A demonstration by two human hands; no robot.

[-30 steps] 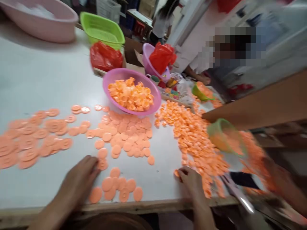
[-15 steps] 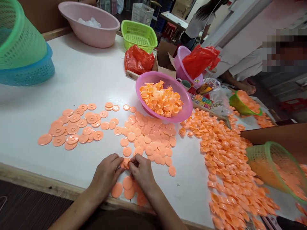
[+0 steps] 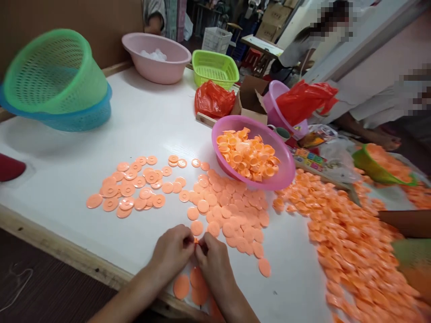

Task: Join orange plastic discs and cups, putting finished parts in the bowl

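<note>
My left hand (image 3: 173, 246) and my right hand (image 3: 215, 259) meet close to the front edge of the white table (image 3: 296, 255). Their bent fingers pinch a small orange plastic piece (image 3: 196, 241), mostly hidden by the fingertips. Just beyond the hands spreads a layer of flat orange discs (image 3: 232, 202). Between my forearms and the edge lie several more orange discs (image 3: 181, 287). Ringed orange discs (image 3: 128, 189) are scattered to the left. Behind the spread, a pink bowl (image 3: 289, 175) holds small orange toy cups (image 3: 247, 152).
A large heap of orange cup-like pieces (image 3: 357, 242) covers the right side. At the left, a green basket (image 3: 94, 80) rests tilted in a blue one (image 3: 90, 119). Along the back stand a pale pink basin (image 3: 164, 72), a lime basket (image 3: 215, 67) and red bags (image 3: 213, 99). Other people are beyond.
The view has swung left, so the table's contents sit further right in the picture. My fingers have drawn closer around the orange piece, which shows less than before.
</note>
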